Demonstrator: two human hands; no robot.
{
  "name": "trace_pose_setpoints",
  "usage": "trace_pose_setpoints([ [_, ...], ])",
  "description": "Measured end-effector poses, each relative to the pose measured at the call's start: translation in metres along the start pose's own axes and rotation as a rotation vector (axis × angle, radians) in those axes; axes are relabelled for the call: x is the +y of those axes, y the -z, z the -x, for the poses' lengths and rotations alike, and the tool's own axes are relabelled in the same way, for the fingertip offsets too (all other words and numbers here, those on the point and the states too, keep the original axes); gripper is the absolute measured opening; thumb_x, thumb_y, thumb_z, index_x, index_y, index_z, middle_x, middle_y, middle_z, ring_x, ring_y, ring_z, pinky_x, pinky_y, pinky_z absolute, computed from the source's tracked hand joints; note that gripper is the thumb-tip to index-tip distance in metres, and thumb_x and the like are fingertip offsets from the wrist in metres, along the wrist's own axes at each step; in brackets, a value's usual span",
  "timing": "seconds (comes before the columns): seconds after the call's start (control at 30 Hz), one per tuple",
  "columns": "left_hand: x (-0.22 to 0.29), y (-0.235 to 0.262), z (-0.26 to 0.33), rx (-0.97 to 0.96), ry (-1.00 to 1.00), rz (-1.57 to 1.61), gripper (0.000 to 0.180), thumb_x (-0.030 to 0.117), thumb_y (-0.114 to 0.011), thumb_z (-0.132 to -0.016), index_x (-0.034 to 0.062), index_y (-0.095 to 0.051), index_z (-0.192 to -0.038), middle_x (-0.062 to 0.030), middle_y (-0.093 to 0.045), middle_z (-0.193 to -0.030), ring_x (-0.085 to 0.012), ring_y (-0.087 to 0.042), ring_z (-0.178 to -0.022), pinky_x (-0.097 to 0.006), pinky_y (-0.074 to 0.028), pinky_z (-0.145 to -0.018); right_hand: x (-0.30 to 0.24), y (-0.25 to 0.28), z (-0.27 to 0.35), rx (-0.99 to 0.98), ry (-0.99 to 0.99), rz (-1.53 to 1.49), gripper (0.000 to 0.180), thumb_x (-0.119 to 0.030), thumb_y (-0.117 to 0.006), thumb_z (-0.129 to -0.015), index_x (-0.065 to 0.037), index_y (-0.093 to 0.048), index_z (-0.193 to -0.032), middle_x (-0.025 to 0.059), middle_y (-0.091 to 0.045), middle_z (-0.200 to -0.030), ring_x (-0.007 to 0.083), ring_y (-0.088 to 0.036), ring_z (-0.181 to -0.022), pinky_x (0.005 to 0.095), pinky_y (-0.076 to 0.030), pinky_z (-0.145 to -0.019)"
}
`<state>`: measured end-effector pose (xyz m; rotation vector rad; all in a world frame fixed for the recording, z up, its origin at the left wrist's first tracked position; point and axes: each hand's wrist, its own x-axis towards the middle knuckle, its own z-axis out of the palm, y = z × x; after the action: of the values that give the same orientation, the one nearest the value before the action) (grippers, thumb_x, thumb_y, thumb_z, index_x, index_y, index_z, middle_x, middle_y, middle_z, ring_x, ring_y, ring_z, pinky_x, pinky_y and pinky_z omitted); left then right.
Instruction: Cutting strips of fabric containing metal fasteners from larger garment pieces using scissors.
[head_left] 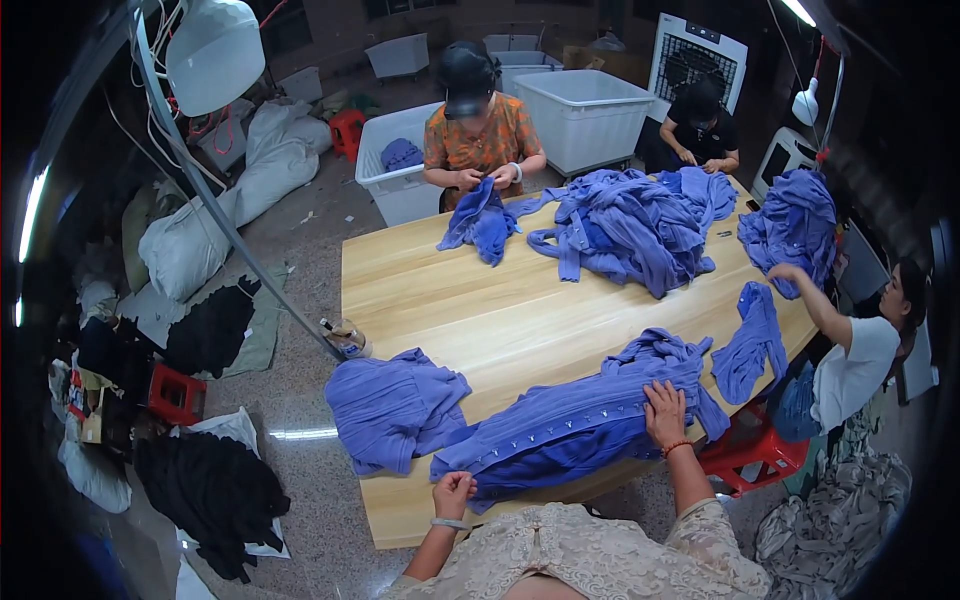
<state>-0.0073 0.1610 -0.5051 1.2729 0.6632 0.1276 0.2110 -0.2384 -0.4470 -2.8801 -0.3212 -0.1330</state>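
A blue-purple button-front shirt (560, 418) lies stretched lengthwise along the table's near edge, its row of pale fasteners facing up and a darker blue inner side showing below. My left hand (455, 492), a bracelet on its wrist, is closed at the shirt's left end, with its fingertips pinched at the hem. On the right part of the shirt my right hand (667, 412) rests with fingers spread, palm down; a red bead bracelet circles that wrist. To the left, a bunched blue garment (395, 408) hangs partly over the table's edge.
The wooden table (430, 300) bears a large heap of blue garments (630, 225) and a smaller garment (750, 340) at right. Three people work around it. A metal lamp pole (235, 235) rises at left; a red stool (755, 455) stands at lower right. White bins (585, 115) stand behind.
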Motion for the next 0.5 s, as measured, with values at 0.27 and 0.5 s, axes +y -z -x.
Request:
trace_pose_setpoints([
  [0.27,-0.003,0.012,0.005,0.000,0.015,0.003,0.013,0.013,-0.064,-0.094,0.0011,-0.064,-0.098,-0.0075,-0.069,-0.085,-0.0111,-0.064,-0.068,-0.024,-0.053,-0.062,-0.010,0.017,-0.004,0.205,0.026,-0.293,0.025,-0.014,-0.066,-0.086,-0.009,-0.070,-0.109,0.0069,-0.069,-0.113,0.0287,-0.058,-0.110,0.0445,-0.039,-0.101],
  [0.5,0.000,0.016,0.001,-0.030,0.066,-0.072,0.014,0.015,-0.065,-0.093,0.0018,-0.065,-0.098,-0.0080,-0.070,-0.086,-0.0115,-0.065,-0.069,-0.024,-0.053,-0.062,-0.123,0.204,-0.022,0.563,0.166,-1.130,0.014,-0.008,-0.055,-0.098,0.001,-0.066,-0.093,0.0064,-0.067,-0.090,0.0139,-0.060,-0.083,0.0279,-0.047,-0.081],
])
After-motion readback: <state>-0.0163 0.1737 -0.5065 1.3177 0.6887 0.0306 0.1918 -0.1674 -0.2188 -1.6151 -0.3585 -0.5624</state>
